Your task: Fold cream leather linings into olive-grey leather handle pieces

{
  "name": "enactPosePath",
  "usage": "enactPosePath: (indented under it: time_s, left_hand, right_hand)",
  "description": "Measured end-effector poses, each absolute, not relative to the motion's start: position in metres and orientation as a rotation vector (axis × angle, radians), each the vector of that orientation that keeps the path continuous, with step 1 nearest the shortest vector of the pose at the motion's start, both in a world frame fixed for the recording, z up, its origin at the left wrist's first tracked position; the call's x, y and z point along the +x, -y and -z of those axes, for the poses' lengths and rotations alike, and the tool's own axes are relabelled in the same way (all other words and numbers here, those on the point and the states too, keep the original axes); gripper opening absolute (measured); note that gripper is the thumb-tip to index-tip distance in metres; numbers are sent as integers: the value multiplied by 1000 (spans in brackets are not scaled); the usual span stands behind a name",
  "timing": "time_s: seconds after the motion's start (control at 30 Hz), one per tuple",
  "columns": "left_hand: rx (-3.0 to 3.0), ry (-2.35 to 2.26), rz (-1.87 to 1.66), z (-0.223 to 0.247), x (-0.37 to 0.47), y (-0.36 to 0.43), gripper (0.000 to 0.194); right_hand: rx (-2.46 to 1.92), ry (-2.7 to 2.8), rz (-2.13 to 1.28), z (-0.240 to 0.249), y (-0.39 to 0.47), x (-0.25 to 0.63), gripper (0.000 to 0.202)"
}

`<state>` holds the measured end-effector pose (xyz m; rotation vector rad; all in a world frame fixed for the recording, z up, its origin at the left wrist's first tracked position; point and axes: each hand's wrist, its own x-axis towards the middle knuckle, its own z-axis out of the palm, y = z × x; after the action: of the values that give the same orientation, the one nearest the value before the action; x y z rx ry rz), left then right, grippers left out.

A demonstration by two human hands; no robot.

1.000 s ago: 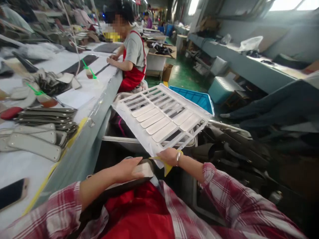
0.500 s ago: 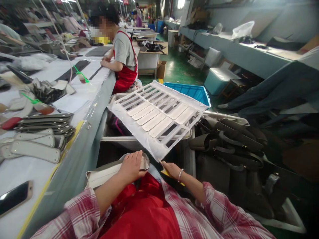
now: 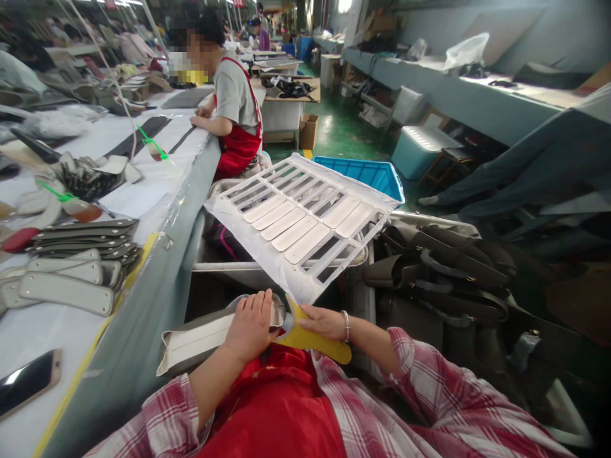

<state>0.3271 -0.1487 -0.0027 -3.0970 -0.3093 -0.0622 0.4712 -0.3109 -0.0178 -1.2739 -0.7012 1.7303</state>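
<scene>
My left hand [image 3: 252,324] is closed over the right end of a long dark-grey bag body [image 3: 193,340], with its off-white bottom panel facing up. The bag lies across my lap, between the table and my red apron. In my right hand [image 3: 327,323] is a yellow tool [image 3: 329,346] with a rounded handle end and a wide bent part. Its wide part reaches close to the bag's right end. I cannot tell whether the two touch, nor exactly what kind of tool it is.
A white slotted frame [image 3: 281,278] holding off-white strips rests on a bin ahead. Dark bags [image 3: 439,273] fill a crate at right. On the left table lie off-white strips [image 3: 67,292], a phone [image 3: 31,385] and glue bottles [image 3: 83,208]. A co-worker [image 3: 236,95] sits beyond.
My right hand has turned and brought the yellow tool up and left towards the bag, so more of the tool shows. The bag has shifted slightly under my left hand.
</scene>
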Motion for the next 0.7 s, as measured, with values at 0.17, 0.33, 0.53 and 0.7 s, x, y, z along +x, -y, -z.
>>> enactPosePath:
  time_s: [0.17, 0.33, 0.53, 0.7]
  left_hand:
    - [-3128, 308, 66, 1, 327, 148, 73]
    - [-3179, 301, 48, -1, 327, 145, 80]
    - [-3207, 281, 4, 0, 326, 141, 86]
    - [-3208, 239, -16, 2, 324, 138, 80]
  right_hand:
    - [-1394, 914, -1723, 6, 294, 477, 36]
    - [-1510, 949, -1856, 6, 279, 482, 28]
    - [-1531, 995, -1983, 8, 265, 487, 28]
    - [-1529, 940, -2038, 11, 261, 487, 33]
